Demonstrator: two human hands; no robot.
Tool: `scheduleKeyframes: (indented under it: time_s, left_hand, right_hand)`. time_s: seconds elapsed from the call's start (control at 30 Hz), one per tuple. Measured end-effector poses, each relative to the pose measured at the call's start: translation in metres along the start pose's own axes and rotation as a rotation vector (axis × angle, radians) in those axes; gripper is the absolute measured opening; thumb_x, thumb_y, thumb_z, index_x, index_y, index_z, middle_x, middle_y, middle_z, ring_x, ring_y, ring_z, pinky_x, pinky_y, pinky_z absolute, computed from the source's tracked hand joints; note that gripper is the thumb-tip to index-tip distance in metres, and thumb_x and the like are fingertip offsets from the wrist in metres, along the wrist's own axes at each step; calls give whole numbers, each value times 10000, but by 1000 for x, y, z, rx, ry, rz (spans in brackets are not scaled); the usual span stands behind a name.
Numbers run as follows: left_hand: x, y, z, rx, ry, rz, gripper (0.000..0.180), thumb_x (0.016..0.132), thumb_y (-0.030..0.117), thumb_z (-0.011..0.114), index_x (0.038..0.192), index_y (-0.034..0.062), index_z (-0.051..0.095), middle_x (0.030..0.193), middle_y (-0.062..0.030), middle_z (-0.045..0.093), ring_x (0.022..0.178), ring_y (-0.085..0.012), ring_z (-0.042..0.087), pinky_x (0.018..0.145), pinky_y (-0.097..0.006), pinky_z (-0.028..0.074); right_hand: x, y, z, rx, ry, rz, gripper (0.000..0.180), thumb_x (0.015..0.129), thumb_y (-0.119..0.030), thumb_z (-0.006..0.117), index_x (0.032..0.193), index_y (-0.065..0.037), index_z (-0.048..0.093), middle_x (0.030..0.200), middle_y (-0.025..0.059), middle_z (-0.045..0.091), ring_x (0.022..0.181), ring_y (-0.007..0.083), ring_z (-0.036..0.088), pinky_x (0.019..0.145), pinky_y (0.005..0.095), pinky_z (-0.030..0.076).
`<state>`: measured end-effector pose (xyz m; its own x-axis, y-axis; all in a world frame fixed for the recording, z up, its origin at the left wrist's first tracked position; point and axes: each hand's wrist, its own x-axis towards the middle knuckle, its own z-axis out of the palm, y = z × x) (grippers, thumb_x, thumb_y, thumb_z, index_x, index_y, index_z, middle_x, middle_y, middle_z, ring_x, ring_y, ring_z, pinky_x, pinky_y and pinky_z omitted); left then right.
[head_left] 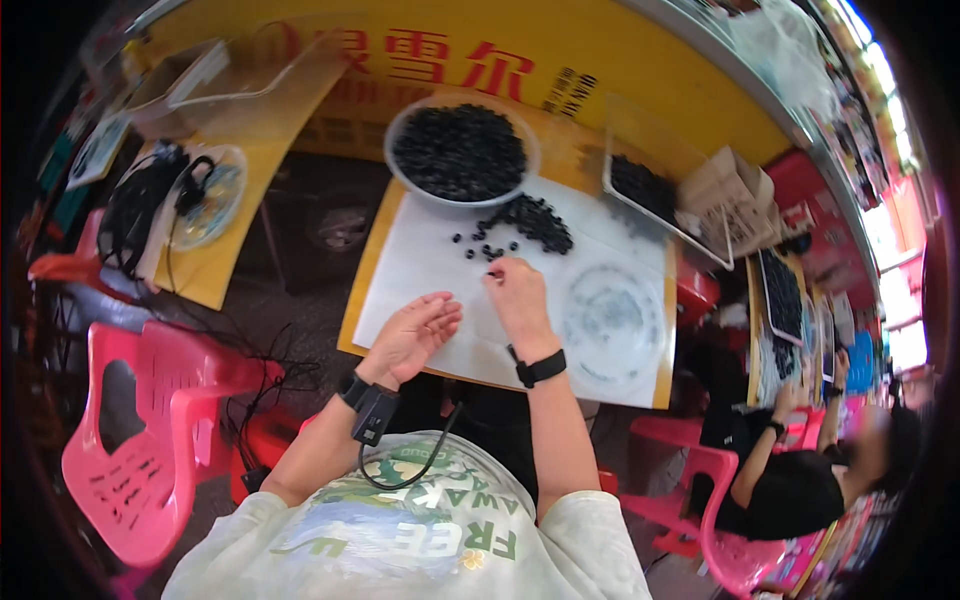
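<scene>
My right hand [520, 303] is over the white-topped table [395, 290], its thumb and fingertips pinched on a small black piece [492, 274]. Palm up, my left hand [412, 335] hovers at the table's near edge. Its fingers are loosely bent and apart from the thumb, and I see nothing in it. Just beyond my right hand, several loose black pieces [480, 238] are scattered beside a larger heap of them [540, 222]. A wide white bowl [396, 165] full of the same small dark pieces [460, 150] stands behind. Their exact kind is too small to tell.
A clear bin [690, 240] with black pieces and a cardboard box [735, 195] stand at the back right. A round clear lid or tray [612, 325] lies right of my hand. Pink chairs [140, 440] flank me. At right, a person in black [800, 490] works at another table.
</scene>
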<state>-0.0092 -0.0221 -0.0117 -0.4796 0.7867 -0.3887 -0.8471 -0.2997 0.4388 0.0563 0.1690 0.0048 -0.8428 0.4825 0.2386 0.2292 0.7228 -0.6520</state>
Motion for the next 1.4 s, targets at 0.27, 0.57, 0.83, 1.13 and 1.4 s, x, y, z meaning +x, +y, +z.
scheduleKeyframes:
  time_s: [0.27,0.57,0.83,1.13,1.4]
  left_hand:
    - [-3,-12,17,151,42,-96,243,947,96,637,1161,-17,615,1071,-97,669,965,-146,668,855,-234,575]
    - [-4,-14,25,140,51,-148,226,946,65,625,1153,-23,604,1044,-121,673,909,-150,681,813,-205,590]
    - [0,-22,37,192,-9,-204,233,931,20,630,1157,-25,598,1083,-125,661,961,-156,666,846,-214,578]
    - [-5,-22,36,224,31,-211,204,935,20,619,1135,-10,592,1059,-114,659,924,-129,662,821,-201,577]
    - [-4,-22,34,203,-14,-228,208,935,22,623,1138,-19,602,1053,-110,669,927,-142,671,846,-215,573]
  right_hand:
    - [-63,-65,-53,305,-86,22,204,822,-26,662,1023,5,677,945,151,675,762,276,659,691,326,530]
    - [-122,89,-156,-190,291,265,118,848,-60,661,937,-3,714,899,183,689,822,332,667,756,380,524]
    - [-101,129,-167,-261,167,264,116,820,-59,680,917,1,700,888,171,660,791,325,645,727,387,512]
    - [-102,122,-163,-268,173,279,163,794,-42,683,953,-4,681,905,166,635,849,333,632,764,405,503]
    - [-107,132,-161,-308,120,267,192,811,-71,667,987,3,686,904,176,653,838,331,637,763,400,507]
